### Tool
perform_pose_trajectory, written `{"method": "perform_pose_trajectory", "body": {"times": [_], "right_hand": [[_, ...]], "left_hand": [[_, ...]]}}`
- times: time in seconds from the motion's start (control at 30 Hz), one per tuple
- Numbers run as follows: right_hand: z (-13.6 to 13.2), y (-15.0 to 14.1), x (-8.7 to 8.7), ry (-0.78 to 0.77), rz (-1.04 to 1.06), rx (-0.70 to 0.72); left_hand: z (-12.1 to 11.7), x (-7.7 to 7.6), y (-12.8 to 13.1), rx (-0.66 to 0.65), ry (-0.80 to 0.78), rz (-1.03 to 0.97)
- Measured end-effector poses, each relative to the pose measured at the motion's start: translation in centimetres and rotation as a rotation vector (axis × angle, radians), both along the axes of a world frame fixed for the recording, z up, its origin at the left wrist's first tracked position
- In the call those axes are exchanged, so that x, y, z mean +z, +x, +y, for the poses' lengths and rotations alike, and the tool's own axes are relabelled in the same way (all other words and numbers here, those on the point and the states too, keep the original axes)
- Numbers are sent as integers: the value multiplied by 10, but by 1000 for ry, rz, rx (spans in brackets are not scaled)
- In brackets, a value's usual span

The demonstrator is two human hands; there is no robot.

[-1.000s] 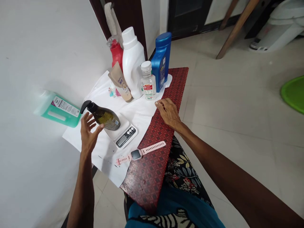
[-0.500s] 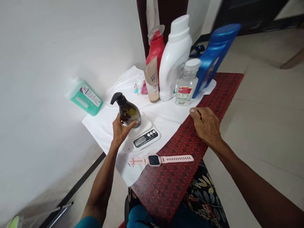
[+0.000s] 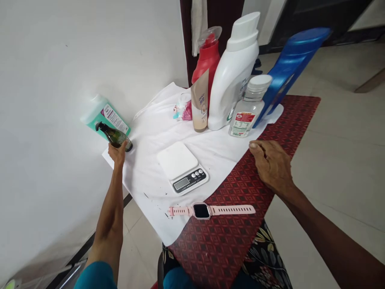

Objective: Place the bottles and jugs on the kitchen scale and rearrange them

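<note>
Left hand [image 3: 118, 153]: clamped around a dark olive plastic pump bottle [image 3: 114, 135], in front of the translucent green plastic jug [image 3: 96, 117] — whether the bottle touches the white cloth [image 3: 147, 160], I cannot tell.
Right hand [image 3: 272, 164]: at the red patterned tabletop [image 3: 216, 249], fingers curled — how far closed, I cannot tell.
White plastic digital scale [image 3: 177, 160]: on the cloth, between the hands.
Pink-strapped watch [image 3: 201, 210]: across cloth and tabletop.
</note>
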State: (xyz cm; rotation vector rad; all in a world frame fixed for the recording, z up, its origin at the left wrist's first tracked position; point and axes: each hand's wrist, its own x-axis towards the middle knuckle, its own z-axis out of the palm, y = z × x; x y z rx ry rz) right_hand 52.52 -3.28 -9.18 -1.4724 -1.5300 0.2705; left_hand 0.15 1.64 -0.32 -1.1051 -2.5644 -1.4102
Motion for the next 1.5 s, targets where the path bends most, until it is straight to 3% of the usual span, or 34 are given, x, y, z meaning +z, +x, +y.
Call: {"method": "perform_pose_trajectory", "body": {"times": [0.17, 0.37, 0.47, 0.67, 0.73, 0.87, 0.93, 1.0, 1.1, 1.23, 1.33, 1.4, 1.5], "right_hand": [[0, -3, 0, 5, 48, -25], [-1, -4, 3, 3, 89, -9], [-1, -4, 3, 0, 109, -9], [0, -3, -1, 5, 160, 21], [1, -3, -4, 2, 174, 33], [5, -3, -9, 19, 199, 25], [7, -4, -10, 24, 208, 21], [8, -4, -11, 27, 212, 21], [10, -5, -12, 35, 211, 21], [10, -5, -12, 41, 218, 14], [10, -5, -11, 23, 206, 21], [8, -4, -9, 12, 200, 32], [7, -4, -8, 11, 206, 41]], "left_hand": [[31, -3, -5, 21, -19, 19], [64, -5, 9, 50, 0, 9], [66, -1, 20, 68, 16, 1], [48, 19, 52, 97, 65, 48], [45, 25, 79, -13, 140, 132], [53, 31, 166, -598, 197, 121], [62, 32, 210, -790, 164, 82], [71, 32, 244, -891, 143, 58], [81, 32, 272, -945, 117, 40], [90, 29, 281, -851, 124, 51], [88, 36, 274, -782, 181, -5], [79, 50, 261, -767, 258, -43], [48, 81, 230, -862, 327, -19]]}}
